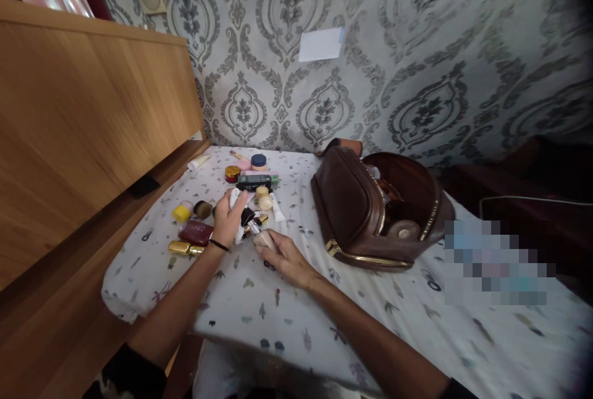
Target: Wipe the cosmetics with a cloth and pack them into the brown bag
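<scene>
While the beige bottle (264,240) is held above the tabletop's (250,309) left half, the right hand (286,257) grips its body and the left hand (226,220) pinches a white cloth or tissue (235,197). An open brown bag (343,201) stands farther right.

A strip of free printed cloth (298,196) separates jars (232,173) and tubes (278,209) at left from a bulky brown bag (343,195) at right, blocked nearside by the right hand (286,258).

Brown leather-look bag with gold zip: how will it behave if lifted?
The brown leather-look bag probably flexes yet mostly keeps its shape: its walls stand up. It could spill if tipped, since the gold zip gapes open with small items visible inside.
</scene>
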A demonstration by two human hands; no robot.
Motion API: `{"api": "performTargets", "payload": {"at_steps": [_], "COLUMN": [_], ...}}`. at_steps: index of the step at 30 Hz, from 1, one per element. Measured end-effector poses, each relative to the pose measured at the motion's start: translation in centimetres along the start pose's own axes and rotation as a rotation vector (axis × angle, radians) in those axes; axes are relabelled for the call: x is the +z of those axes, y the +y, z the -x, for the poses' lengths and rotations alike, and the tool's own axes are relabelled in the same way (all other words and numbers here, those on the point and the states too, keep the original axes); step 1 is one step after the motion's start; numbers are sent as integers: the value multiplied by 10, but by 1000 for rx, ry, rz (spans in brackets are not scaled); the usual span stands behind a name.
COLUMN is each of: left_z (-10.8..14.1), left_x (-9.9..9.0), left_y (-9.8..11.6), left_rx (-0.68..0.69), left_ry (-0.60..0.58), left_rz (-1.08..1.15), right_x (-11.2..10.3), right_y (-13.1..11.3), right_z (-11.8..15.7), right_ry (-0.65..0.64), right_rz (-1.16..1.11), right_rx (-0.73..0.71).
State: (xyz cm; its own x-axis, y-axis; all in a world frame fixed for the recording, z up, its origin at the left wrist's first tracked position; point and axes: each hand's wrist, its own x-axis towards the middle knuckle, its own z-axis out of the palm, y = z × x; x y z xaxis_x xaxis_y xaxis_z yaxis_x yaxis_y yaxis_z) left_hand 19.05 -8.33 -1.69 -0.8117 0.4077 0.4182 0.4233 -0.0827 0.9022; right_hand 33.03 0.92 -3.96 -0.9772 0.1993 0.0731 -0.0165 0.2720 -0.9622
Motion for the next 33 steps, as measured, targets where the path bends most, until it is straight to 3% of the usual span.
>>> {"api": "performTargets", "payload": {"at_steps": [7,23,29,33], "left_z": [9,24,20,19], "left_x": [4,13,9,8], "left_y": [10,13,15,16], "left_rx": [122,177,178,190], "left_ry": [-123,-191,-161,-115], "left_rz": [-139,-246,-160,-100], "right_x": [-1,-2,-2,-4], "right_y": [2,5,-1,-5], "right_z": [-2,-3,-4,-1], "right_ry": [22,8,17,4], "right_rz": [-16,-42,-269,-518], "right_rx": [-12,26,37,193]}}
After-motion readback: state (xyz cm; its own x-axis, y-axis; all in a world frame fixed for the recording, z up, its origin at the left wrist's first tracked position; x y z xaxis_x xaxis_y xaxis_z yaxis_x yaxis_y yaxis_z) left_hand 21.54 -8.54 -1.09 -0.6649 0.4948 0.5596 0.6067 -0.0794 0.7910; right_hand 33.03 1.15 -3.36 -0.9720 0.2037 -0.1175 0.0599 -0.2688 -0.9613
